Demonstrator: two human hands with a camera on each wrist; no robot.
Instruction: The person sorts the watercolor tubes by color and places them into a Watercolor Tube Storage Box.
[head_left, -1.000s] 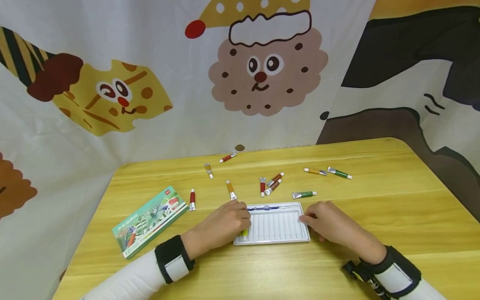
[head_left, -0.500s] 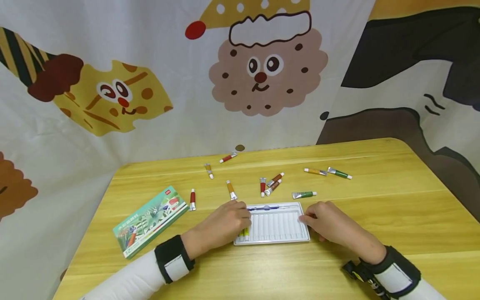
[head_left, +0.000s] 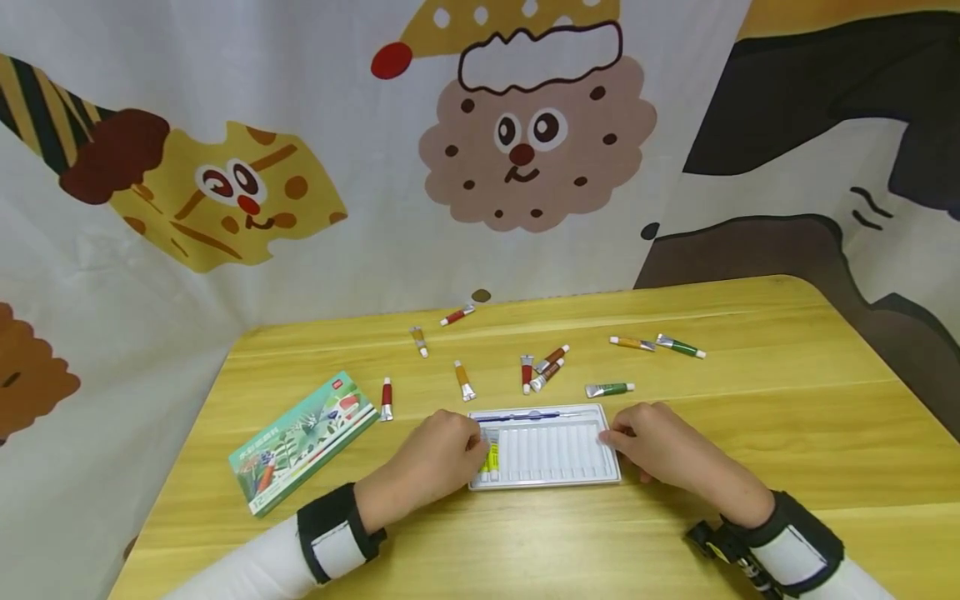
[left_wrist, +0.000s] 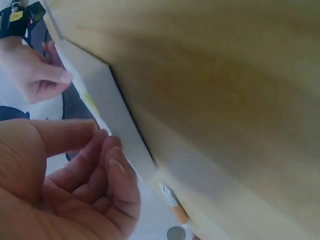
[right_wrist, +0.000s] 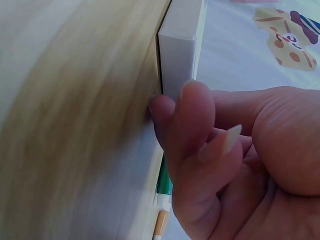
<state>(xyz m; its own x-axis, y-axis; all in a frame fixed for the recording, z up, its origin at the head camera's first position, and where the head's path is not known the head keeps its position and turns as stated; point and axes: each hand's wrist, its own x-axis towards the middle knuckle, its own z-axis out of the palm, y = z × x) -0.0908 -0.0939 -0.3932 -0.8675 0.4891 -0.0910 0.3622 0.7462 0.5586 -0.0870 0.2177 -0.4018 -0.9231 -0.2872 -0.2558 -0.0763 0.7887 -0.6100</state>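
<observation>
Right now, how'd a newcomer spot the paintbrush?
On the wooden table, find the white tray. Look inside, along its far edge. The paintbrush is the thin blue thing lying lengthwise there; the yellow tubes are shorter and lie crosswise.

The tray (head_left: 558, 450) is white, its tubes (head_left: 492, 462) yellow, the box (head_left: 303, 442) flower-printed green.

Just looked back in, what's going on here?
A person's right hand pinches the right edge of a white rectangular plastic tray. The left hand is at the tray's left end, beside two small yellow paint tubes lying inside it. Ten more white-capped tubes lie loose on the yellow wooden table.
</observation>
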